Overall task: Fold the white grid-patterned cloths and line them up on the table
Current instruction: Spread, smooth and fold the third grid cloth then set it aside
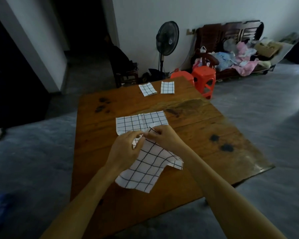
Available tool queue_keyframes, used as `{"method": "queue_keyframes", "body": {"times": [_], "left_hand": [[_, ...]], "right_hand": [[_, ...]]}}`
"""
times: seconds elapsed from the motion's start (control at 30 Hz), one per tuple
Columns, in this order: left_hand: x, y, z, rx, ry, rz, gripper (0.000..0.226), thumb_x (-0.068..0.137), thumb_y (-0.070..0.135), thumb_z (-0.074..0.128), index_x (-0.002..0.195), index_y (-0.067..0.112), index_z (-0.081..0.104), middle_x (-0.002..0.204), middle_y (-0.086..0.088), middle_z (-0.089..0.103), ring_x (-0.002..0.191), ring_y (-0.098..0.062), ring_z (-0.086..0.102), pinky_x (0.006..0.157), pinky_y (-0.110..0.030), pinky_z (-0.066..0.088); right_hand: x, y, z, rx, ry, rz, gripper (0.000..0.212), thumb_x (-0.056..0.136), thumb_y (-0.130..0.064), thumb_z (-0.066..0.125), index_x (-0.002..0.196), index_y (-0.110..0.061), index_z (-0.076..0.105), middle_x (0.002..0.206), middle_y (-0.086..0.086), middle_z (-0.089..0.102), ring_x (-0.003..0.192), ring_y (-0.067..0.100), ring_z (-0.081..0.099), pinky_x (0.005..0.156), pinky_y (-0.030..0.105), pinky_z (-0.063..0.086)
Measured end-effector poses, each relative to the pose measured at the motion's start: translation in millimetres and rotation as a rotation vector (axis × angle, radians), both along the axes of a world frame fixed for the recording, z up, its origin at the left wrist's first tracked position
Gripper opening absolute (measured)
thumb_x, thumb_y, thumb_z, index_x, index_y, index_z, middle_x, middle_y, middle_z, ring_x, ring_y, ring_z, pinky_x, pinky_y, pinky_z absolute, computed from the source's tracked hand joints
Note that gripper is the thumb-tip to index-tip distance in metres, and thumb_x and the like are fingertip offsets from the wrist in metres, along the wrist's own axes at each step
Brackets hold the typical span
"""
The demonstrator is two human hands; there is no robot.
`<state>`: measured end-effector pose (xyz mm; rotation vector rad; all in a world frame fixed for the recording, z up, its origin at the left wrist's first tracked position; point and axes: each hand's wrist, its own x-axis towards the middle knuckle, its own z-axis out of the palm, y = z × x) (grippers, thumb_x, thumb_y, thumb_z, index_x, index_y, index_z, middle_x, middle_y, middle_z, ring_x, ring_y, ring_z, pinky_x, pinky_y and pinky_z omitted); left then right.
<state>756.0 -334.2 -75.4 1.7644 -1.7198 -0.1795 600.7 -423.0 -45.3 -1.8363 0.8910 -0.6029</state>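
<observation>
A loose white grid-patterned cloth (145,168) hangs crumpled over the near middle of the wooden table (205,128). My left hand (126,149) and my right hand (164,135) both pinch its upper edge close together. Just beyond my hands a second grid cloth (140,122) lies flat on the table, its near edge hidden by my fingers. Two small folded grid cloths sit side by side at the far edge: one tilted (148,89), one straight (167,87).
Two orange plastic stools (204,78) stand past the table's far right corner. A standing fan (166,40) and a wooden bench piled with clothes (235,56) line the back wall. Dark stains mark the tabletop. Grey floor surrounds the table.
</observation>
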Motion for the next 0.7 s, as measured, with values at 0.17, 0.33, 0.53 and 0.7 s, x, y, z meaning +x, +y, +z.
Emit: {"method": "queue_keyframes", "body": {"times": [0.17,0.33,0.53,0.7], "left_hand": [[-25.7,-11.1,-9.8,0.060,-0.037,0.046,0.043,0.099,0.044,0.041,0.134,0.021,0.050,0.091,0.012,0.055,0.080,-0.001,0.049,0.069,-0.015,0.036],[-35.3,-22.1,-9.2,0.009,0.087,0.119,0.031,0.098,0.023,0.046,0.127,0.017,0.058,0.101,0.003,0.068,0.081,0.000,0.056,0.071,-0.015,0.045],[-32.0,-34.6,-12.8,0.046,0.111,0.115,0.024,0.099,0.021,0.045,0.115,0.015,0.062,0.085,0.012,0.062,0.072,0.002,0.056,0.064,-0.014,0.042],[-26.8,-42.3,-11.7,0.049,0.193,0.082,0.020,0.100,0.021,0.042,0.105,0.016,0.061,0.066,0.014,0.053,0.056,0.004,0.052,0.049,-0.012,0.035]], "right_hand": [[-11.2,-23.4,2.8,0.079,-0.005,0.067,0.036,0.091,-0.032,0.067,0.067,-0.005,0.061,0.050,-0.007,0.039,0.041,0.004,0.029,0.042,0.019,0.024],[-21.7,-42.5,2.7,0.037,0.044,0.120,0.025,0.091,-0.034,0.066,0.092,-0.011,0.074,0.062,0.000,0.057,0.046,0.007,0.040,0.044,0.018,0.030],[-23.1,-55.0,0.1,-0.280,0.140,0.023,0.016,0.091,-0.033,0.065,0.097,-0.019,0.071,0.121,-0.006,0.062,0.112,0.005,0.052,0.096,0.026,0.040],[-12.4,-52.4,2.0,-0.279,0.048,-0.037,0.014,0.091,-0.027,0.065,0.097,-0.016,0.071,0.101,-0.007,0.070,0.096,0.004,0.061,0.085,0.018,0.044]]}}
